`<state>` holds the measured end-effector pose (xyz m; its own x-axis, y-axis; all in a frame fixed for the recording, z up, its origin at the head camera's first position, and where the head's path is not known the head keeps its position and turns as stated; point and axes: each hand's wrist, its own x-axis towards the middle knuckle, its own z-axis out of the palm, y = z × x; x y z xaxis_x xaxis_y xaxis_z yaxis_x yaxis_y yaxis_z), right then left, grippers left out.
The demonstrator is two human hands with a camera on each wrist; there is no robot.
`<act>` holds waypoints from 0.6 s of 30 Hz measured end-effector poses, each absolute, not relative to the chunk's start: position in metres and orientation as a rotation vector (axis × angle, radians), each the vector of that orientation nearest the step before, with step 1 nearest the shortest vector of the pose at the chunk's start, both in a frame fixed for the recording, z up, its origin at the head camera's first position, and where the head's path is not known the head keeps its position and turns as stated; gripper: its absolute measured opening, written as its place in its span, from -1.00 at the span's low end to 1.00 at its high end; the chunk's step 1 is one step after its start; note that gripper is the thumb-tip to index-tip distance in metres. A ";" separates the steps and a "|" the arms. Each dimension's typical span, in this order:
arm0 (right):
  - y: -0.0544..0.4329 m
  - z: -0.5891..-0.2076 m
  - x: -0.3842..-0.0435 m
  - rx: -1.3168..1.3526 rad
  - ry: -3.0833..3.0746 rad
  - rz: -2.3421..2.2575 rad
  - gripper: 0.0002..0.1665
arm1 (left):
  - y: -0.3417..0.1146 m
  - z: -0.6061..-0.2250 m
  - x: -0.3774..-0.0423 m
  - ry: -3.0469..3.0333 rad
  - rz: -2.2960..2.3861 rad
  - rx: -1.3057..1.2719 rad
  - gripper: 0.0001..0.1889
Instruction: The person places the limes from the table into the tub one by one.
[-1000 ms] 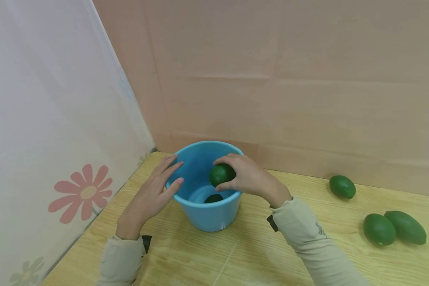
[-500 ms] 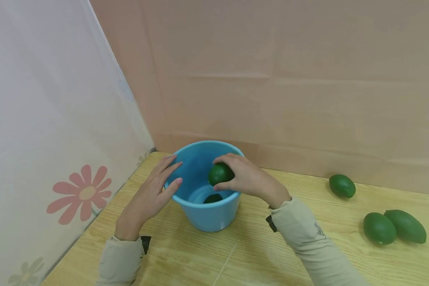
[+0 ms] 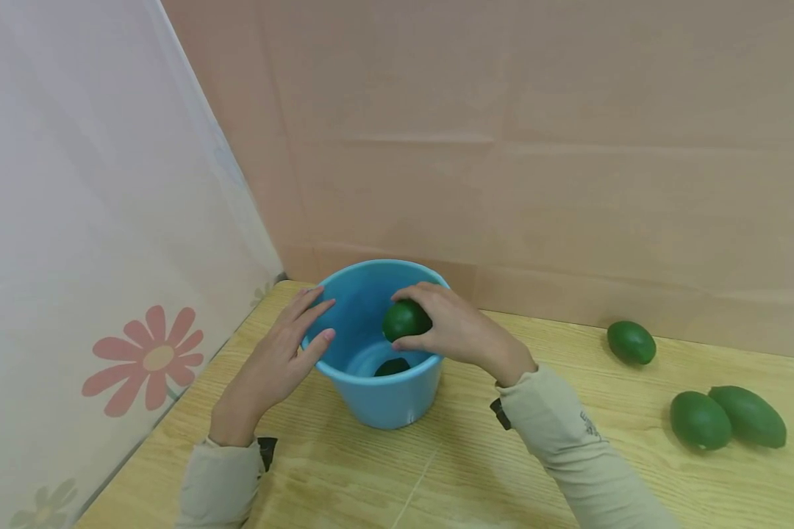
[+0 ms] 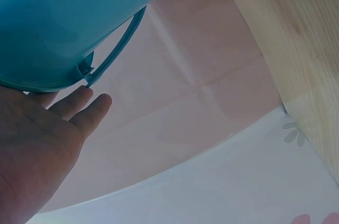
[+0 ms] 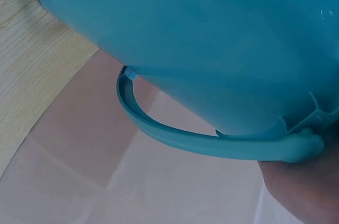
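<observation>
In the head view a blue plastic bucket point(image 3: 387, 400) stands upright on the wooden table. My right hand point(image 3: 453, 323) reaches over its right rim and holds a smooth, dark green, egg-shaped fruit point(image 3: 405, 320) between thumb and fingers, inside the mouth. Another dark green fruit point(image 3: 393, 366) lies on the bucket's bottom, partly hidden by the front rim. My left hand point(image 3: 281, 353) is at the left rim, fingers spread and nearly straight. The left wrist view has its fingertips close to the bucket's handle point(image 4: 119, 46). The right wrist view shows the handle point(image 5: 201, 147) along the outside; the held fruit is hidden there.
On the right of the table point(image 3: 490, 477) lies a single green fruit point(image 3: 631, 342) near the back wall point(image 3: 569, 184). Closer, a rounder green fruit point(image 3: 700, 420) rests against a longer one point(image 3: 748, 416). A white flowered curtain point(image 3: 106, 184) borders the left side.
The whole head view has drifted very slightly left. Both hands, the held fruit and the bucket keep practically the same positions relative to each other.
</observation>
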<state>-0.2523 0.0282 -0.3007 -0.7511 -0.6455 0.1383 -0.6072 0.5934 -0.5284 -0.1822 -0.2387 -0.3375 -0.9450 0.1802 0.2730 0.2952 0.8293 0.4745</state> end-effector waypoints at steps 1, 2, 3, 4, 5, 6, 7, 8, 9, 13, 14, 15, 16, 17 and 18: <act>0.028 -0.301 -0.252 -1.084 2.744 -0.869 -0.24 | -0.239 -0.337 -0.182 -2.794 -0.776 -0.368 -0.40; 0.028 -0.300 -0.252 -1.081 2.743 -0.868 -0.24 | -0.239 -0.337 -0.182 -2.793 -0.774 -0.368 -0.41; 0.029 -0.300 -0.252 -1.079 2.741 -0.869 -0.25 | -0.239 -0.337 -0.182 -2.792 -0.772 -0.368 -0.41; 0.029 -0.301 -0.251 -1.082 2.741 -0.869 -0.25 | -0.239 -0.337 -0.182 -2.792 -0.770 -0.367 -0.41; 0.029 -0.301 -0.252 -1.085 2.739 -0.870 -0.26 | -0.238 -0.337 -0.182 -2.791 -0.771 -0.367 -0.41; 0.029 -0.301 -0.251 -1.089 2.740 -0.869 -0.27 | -0.238 -0.337 -0.182 -2.790 -0.773 -0.367 -0.41; 0.029 -0.302 -0.251 -1.090 2.740 -0.867 -0.28 | -0.238 -0.337 -0.182 -2.790 -0.775 -0.368 -0.41; 0.030 -0.302 -0.251 -1.086 2.739 -0.870 -0.28 | -0.238 -0.337 -0.182 -2.788 -0.776 -0.369 -0.41; 0.030 -0.302 -0.252 -1.083 2.740 -0.875 -0.28 | -0.238 -0.337 -0.182 -2.787 -0.778 -0.371 -0.41; 0.031 -0.304 -0.251 -1.070 2.741 -0.901 -0.26 | -0.238 -0.337 -0.182 -2.787 -0.780 -0.378 -0.41; 0.031 -0.304 -0.251 -1.068 2.741 -0.913 -0.26 | -0.239 -0.337 -0.182 -2.787 -0.779 -0.379 -0.41; 0.032 -0.305 -0.251 -1.070 2.741 -0.926 -0.26 | -0.239 -0.337 -0.182 -2.789 -0.779 -0.379 -0.41; 0.033 -0.305 -0.251 -1.076 2.740 -0.941 -0.26 | -0.239 -0.337 -0.183 -2.789 -0.780 -0.379 -0.41; 0.033 -0.306 -0.251 -1.083 2.739 -0.959 -0.26 | -0.239 -0.337 -0.183 -2.789 -0.780 -0.378 -0.41; 0.034 -0.307 -0.251 -1.095 2.739 -0.979 -0.27 | -0.238 -0.337 -0.183 -2.790 -0.779 -0.377 -0.41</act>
